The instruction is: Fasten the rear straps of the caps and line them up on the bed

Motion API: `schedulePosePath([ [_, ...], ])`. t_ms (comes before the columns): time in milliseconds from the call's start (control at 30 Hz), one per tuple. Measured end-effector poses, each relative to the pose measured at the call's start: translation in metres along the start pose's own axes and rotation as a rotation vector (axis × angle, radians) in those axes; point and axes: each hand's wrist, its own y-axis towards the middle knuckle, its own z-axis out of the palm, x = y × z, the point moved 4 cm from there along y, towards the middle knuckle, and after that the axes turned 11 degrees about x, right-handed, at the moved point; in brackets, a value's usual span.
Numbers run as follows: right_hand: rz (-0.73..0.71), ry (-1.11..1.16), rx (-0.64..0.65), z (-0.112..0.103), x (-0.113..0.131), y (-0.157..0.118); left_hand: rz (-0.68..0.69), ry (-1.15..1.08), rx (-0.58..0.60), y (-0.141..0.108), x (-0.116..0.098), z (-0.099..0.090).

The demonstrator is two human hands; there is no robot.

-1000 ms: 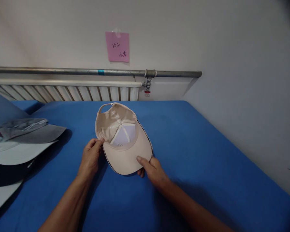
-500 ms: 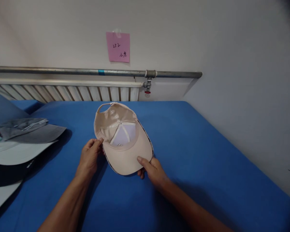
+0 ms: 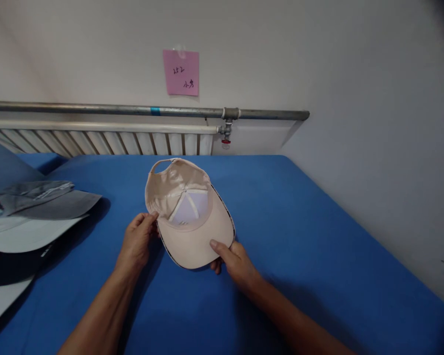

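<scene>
A beige baseball cap is held up with its hollow inside facing me, brim toward me and adjustable back strap at the far side. My left hand pinches the cap's left edge where brim and crown meet, thumb on top. On the right front of the brim, my right hand grips with the thumb above and the fingers curled underneath, partly hidden. The cap's inside shows a pale lilac panel with white seam tape.
Several caps lie stacked at the left, with a grey cap on top. They rest on a blue-covered surface. Behind it are a white radiator, a metal pipe and a red-handled valve. A pink note hangs on the wall.
</scene>
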Motion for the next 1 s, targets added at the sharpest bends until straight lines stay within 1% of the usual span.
schedulePosePath([
  [400, 0.000, 0.006, 0.011, -0.0006, -0.0012, 0.0013, -0.029, -0.026, 0.000, -0.0012, -0.0001, 0.0003],
  [533, 0.010, 0.061, 0.017, -0.0004, -0.0013, 0.0017, -0.035, -0.046, -0.006, -0.0021, 0.0001, 0.0007],
  [667, -0.019, 0.020, 0.060, 0.0009, 0.0043, -0.0023, -0.125, -0.153, 0.009, -0.0050, -0.0004, 0.0053],
  [800, -0.020, -0.025, 0.109, 0.0028, 0.0057, -0.0042, -0.166, -0.275, -0.030, -0.0090, -0.0050, 0.0072],
  [1000, 0.002, 0.016, 0.098, 0.0052, 0.0029, -0.0020, -0.157, -0.254, -0.070, -0.0085, -0.0055, 0.0015],
])
